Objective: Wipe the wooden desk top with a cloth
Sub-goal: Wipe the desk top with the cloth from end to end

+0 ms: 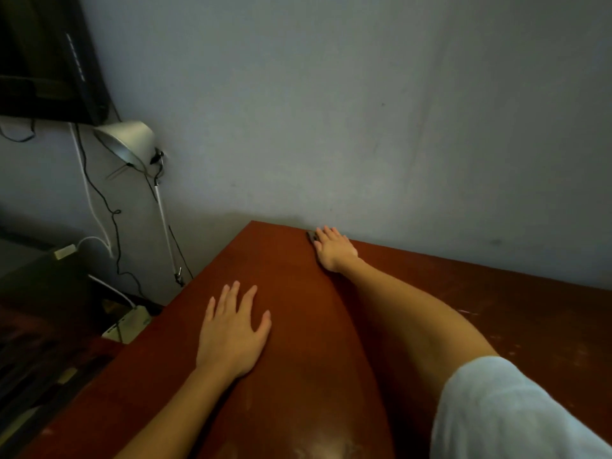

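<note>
While the left hand [231,332] lies flat on the reddish wooden table [298,376], fingers spread and straight, the right hand [334,248] reaches to the far edge by the wall [331,111], fingers straight, pressing a small dark cloth [311,236] that peeks out beneath it. A silver lamp [124,142] stands off the table's left edge.

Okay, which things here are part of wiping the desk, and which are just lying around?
For the job: wooden desk top; right hand on a small dark item, possibly the cloth; left hand flat on the desk.
Lying about: desk lamp; cables; power strip.
</note>
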Demonstrator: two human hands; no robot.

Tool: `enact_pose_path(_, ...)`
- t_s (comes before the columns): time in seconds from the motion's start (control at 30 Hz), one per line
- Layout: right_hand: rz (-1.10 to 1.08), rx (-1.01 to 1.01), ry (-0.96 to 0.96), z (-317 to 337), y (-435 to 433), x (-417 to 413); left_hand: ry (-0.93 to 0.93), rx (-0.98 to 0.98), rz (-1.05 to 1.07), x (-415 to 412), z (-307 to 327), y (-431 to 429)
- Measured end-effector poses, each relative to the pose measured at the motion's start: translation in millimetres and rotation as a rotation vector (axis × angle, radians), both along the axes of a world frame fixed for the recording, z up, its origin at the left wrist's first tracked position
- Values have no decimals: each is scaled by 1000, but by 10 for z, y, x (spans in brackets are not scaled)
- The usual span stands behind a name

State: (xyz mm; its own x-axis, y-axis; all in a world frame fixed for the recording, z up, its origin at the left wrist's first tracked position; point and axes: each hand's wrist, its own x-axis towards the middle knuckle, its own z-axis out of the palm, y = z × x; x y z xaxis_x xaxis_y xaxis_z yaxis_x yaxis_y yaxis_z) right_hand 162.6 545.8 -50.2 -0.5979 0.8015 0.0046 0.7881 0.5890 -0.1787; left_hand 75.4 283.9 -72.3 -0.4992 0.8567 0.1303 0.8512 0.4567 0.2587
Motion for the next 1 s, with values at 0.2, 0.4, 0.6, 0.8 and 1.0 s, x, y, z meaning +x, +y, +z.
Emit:
enact_pose_path(0.2,-200,38,-9,-64,23,932,-108,85,-46,-22,74,-48)
enact_pose_path(0.4,-451,46,3,-130,-50,1087,-66,88,195,-712,277,-343)
enact_pose_path(0.6,-577,24,60,-116,-280,231,-206,-101,283,-990,7,-603)
enact_pose_path(0.8,-331,-23,66,-49,-739,-1004,-147,-23,292,-990,-70,-595)
enact_pose_path(1.0,180,-3,-13,-49,-1279,-1573,-148,-15,291,-979,-72,-591)
